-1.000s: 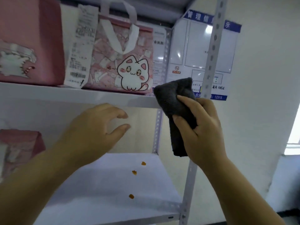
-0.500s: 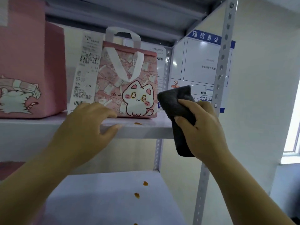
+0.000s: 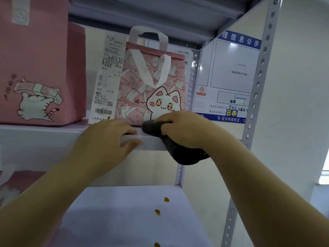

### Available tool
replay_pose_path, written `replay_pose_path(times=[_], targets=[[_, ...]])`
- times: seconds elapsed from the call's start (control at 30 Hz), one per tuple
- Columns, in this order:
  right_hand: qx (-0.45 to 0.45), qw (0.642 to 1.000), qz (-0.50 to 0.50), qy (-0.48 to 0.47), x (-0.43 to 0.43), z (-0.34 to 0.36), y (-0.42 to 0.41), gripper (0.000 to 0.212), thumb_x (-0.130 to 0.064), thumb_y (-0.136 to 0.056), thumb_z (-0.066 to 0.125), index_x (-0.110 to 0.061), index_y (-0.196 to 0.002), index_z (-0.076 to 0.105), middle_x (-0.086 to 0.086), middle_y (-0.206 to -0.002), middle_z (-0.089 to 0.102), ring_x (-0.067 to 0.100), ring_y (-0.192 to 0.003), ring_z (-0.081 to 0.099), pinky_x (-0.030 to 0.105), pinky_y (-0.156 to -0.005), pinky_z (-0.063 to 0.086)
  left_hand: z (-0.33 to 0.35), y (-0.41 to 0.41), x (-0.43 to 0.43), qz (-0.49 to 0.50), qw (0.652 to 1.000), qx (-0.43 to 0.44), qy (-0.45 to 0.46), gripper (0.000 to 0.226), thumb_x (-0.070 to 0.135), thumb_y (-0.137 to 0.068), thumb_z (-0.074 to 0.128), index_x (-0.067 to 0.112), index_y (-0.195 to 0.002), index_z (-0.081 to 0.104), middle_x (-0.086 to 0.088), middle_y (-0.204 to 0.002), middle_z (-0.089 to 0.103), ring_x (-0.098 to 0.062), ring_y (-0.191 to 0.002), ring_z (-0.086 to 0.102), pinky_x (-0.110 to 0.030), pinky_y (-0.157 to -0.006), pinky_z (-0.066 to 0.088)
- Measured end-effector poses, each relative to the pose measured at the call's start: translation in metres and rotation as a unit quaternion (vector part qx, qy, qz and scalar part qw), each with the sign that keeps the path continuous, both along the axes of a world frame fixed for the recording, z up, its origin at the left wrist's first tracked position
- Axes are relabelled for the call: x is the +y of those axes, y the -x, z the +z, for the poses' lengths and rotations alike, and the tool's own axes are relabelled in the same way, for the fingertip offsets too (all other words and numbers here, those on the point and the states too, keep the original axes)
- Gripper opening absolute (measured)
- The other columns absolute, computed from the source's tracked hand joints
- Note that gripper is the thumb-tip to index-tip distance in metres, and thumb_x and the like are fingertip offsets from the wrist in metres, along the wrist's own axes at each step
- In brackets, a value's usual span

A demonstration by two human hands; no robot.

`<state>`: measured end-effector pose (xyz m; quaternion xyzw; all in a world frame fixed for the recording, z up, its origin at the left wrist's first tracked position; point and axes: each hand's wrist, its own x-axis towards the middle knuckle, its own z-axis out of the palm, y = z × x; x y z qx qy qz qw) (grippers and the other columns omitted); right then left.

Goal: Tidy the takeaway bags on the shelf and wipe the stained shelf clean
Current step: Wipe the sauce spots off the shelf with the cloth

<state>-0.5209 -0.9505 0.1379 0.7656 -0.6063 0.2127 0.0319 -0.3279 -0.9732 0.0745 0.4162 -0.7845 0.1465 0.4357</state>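
My right hand [image 3: 185, 129] presses a dark grey cloth [image 3: 179, 152] onto the front of the upper shelf [image 3: 44, 138], right in front of a pink cat-print takeaway bag [image 3: 151, 82]. The cloth's lower part hangs over the shelf lip. My left hand [image 3: 106, 141] grips the shelf's front edge just left of the cloth. A long white receipt [image 3: 108, 81] hangs on the bag's left side. A bigger pink bag [image 3: 41, 65] stands at the far left of that shelf. On the lower shelf [image 3: 115, 220] lie three orange stains [image 3: 157, 212].
A perforated grey upright post [image 3: 256, 97] frames the shelf on the right. Behind the shelf a white and blue notice board [image 3: 233, 75] hangs on the wall. Another pink bag [image 3: 19, 182] shows at the left of the lower shelf.
My right hand has dropped with the cloth from mid-air onto the upper shelf, covering the spot where a small orange stain lay. My left hand slid right along the shelf edge. The view rose.
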Motion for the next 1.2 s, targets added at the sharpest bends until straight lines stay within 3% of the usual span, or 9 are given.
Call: replay_pose_path(times=[0.13, 0.2, 0.3, 0.37, 0.5, 0.63, 0.73, 1.0, 1.2], targets=[[0.036, 0.999, -0.009, -0.026, 0.006, 0.010, 0.005, 0.030, -0.026, -0.091, 0.042, -0.030, -0.115, 0.060, -0.010, -0.088, 0.055, 0.006, -0.075, 0.049, 0.021, -0.060, 0.037, -0.002, 0.000, 0.000, -0.002, 1.000, 0.007, 0.007, 0.036, 0.049, -0.081, 0.058, 0.023, -0.104, 0.068, 0.008, -0.102, 0.065, -0.015, -0.097, 0.056, -0.030, -0.080, 0.040], [0.032, 0.999, -0.021, -0.032, 0.011, 0.012, 0.015, 0.031, -0.020, -0.090, 0.044, -0.020, -0.115, 0.062, -0.001, -0.099, 0.062, 0.016, -0.084, 0.057, 0.029, -0.070, 0.048, -0.003, -0.001, -0.001, 0.000, 1.000, 0.010, 0.010, 0.034, 0.048, -0.081, 0.058, 0.023, -0.103, 0.068, 0.008, -0.101, 0.065, -0.015, -0.096, 0.056, -0.031, -0.081, 0.040], [0.006, 0.998, -0.044, -0.033, 0.013, 0.011, 0.024, 0.032, -0.017, -0.088, 0.046, -0.015, -0.114, 0.063, 0.008, -0.110, 0.064, 0.027, -0.102, 0.059, 0.038, -0.088, 0.049, -0.003, 0.001, -0.001, 0.000, 1.000, 0.006, 0.011, 0.031, 0.045, -0.082, 0.058, 0.023, -0.101, 0.068, 0.007, -0.100, 0.064, -0.016, -0.095, 0.056, -0.032, -0.080, 0.041], [0.015, 0.998, -0.049, -0.027, 0.010, 0.009, 0.021, 0.031, -0.020, -0.088, 0.046, -0.017, -0.114, 0.063, 0.006, -0.108, 0.064, 0.027, -0.099, 0.058, 0.038, -0.085, 0.049, -0.003, 0.003, -0.001, 0.004, 1.000, 0.002, 0.015, 0.029, 0.044, -0.082, 0.058, 0.023, -0.099, 0.068, 0.006, -0.099, 0.065, -0.018, -0.093, 0.056, -0.032, -0.077, 0.040], [0.019, 1.000, -0.008, 0.011, 0.006, -0.001, 0.004, 0.023, -0.036, -0.089, 0.045, -0.030, -0.102, 0.062, -0.005, -0.090, 0.060, 0.013, -0.078, 0.056, 0.027, -0.064, 0.044, -0.003, 0.005, 0.001, 0.009, 1.000, 0.002, 0.017, 0.028, 0.043, -0.082, 0.060, 0.021, -0.099, 0.069, 0.003, -0.098, 0.065, -0.020, -0.092, 0.056, -0.033, -0.075, 0.040], [0.024, 0.998, 0.032, 0.053, 0.011, -0.011, 0.010, 0.021, -0.042, -0.087, 0.048, -0.032, -0.100, 0.062, -0.006, -0.085, 0.057, 0.010, -0.073, 0.056, 0.029, -0.066, 0.049, -0.003, 0.005, 0.003, 0.008, 1.000, 0.003, 0.012, 0.027, 0.041, -0.082, 0.062, 0.021, -0.099, 0.068, 0.003, -0.098, 0.065, -0.020, -0.093, 0.056, -0.035, -0.079, 0.042], [0.035, 0.995, 0.042, 0.083, 0.020, -0.015, 0.028, 0.022, -0.038, -0.087, 0.050, -0.035, -0.107, 0.060, -0.010, -0.092, 0.055, 0.004, -0.076, 0.052, 0.021, -0.065, 0.044, -0.003, 0.005, 0.003, 0.013, 1.000, 0.003, 0.015, 0.025, 0.040, -0.084, 0.061, 0.020, -0.097, 0.068, 0.004, -0.096, 0.065, -0.020, -0.091, 0.056, -0.036, -0.078, 0.043], [0.057, 0.977, -0.080, 0.192, 0.042, -0.026, 0.081, 0.035, -0.035, -0.090, 0.046, -0.044, -0.123, 0.052, -0.005, -0.115, 0.052, 0.018, -0.091, 0.051, 0.031, -0.071, 0.039, 0.003, 0.019, 0.006, 0.035, 0.999, -0.005, 0.011, 0.035, 0.051, -0.083, 0.047, 0.021, -0.085, 0.066, 0.006, -0.086, 0.062, -0.021, -0.084, 0.055, -0.037, -0.073, 0.044], [0.034, 0.957, -0.156, 0.240, 0.040, -0.009, 0.097, 0.029, -0.031, -0.092, 0.043, -0.037, -0.117, 0.056, -0.002, -0.106, 0.053, 0.022, -0.085, 0.051, 0.032, -0.068, 0.038, 0.014, 0.047, 0.005, -0.017, 1.000, -0.019, 0.010, 0.048, 0.053, -0.078, 0.043, 0.020, -0.104, 0.066, 0.002, -0.100, 0.064, -0.021, -0.094, 0.055, -0.043, -0.083, 0.046]])
